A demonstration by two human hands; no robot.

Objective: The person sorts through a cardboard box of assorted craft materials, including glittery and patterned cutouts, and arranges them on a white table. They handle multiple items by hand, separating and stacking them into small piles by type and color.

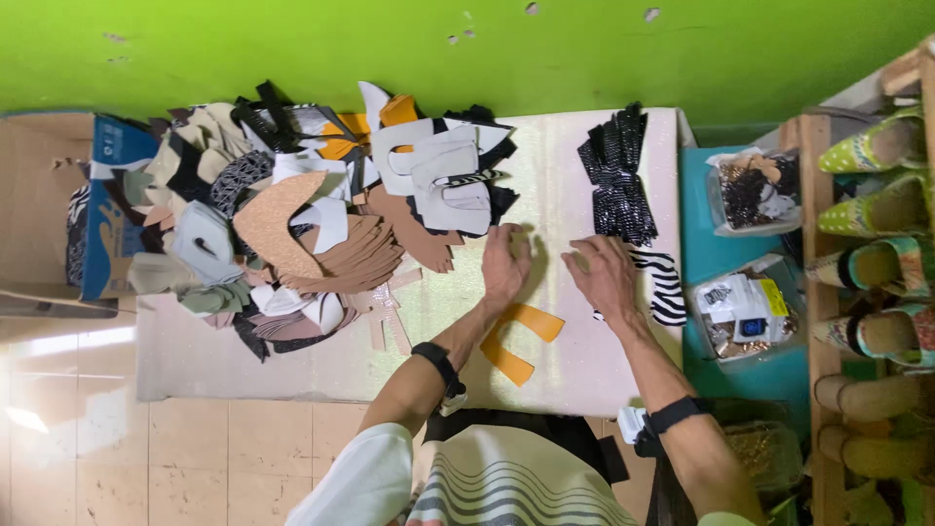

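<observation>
My left hand (504, 268) lies flat on a pale glittery sheet (438, 341) spread over the work surface, fingers together and pointing toward the green wall. My right hand (604, 273) rests on the same sheet a little to the right, fingers bent, close to a stack of black shiny cut pieces (616, 175) and a zebra-striped piece (665, 287). An orange U-shaped cut piece (516, 341) sits on the sheet just below my left wrist. Whether either hand pinches anything is unclear; both seem to press the sheet. Black bands circle both wrists.
A big heap of cut shoe-upper pieces (292, 224) in tan, grey, black and white covers the left of the sheet. A blue box (107, 214) stands at far left. Plastic bags (745, 190) lie on a teal surface at right, beside wooden racks holding shoes (877, 244).
</observation>
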